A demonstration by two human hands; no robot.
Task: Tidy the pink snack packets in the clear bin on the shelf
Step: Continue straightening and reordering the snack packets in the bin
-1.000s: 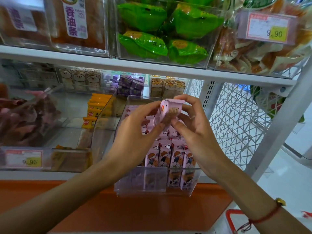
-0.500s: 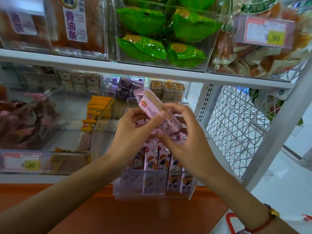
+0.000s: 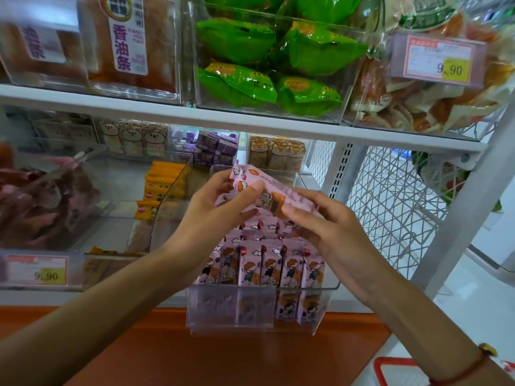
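Clear bin front row upright; both hands lift pink packet.

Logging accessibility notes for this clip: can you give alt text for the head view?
Both hands, left hand and right hand, hold a pink snack packet above a clear bin of upright pink packets on a shop shelf.

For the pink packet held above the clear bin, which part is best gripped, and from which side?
Grip the pink packet at its two short ends, as the left hand and right hand do now. It is long, flat and tilted, upper end to the left. Coming from above at each end probably leaves the middle free to lower into the clear bin.
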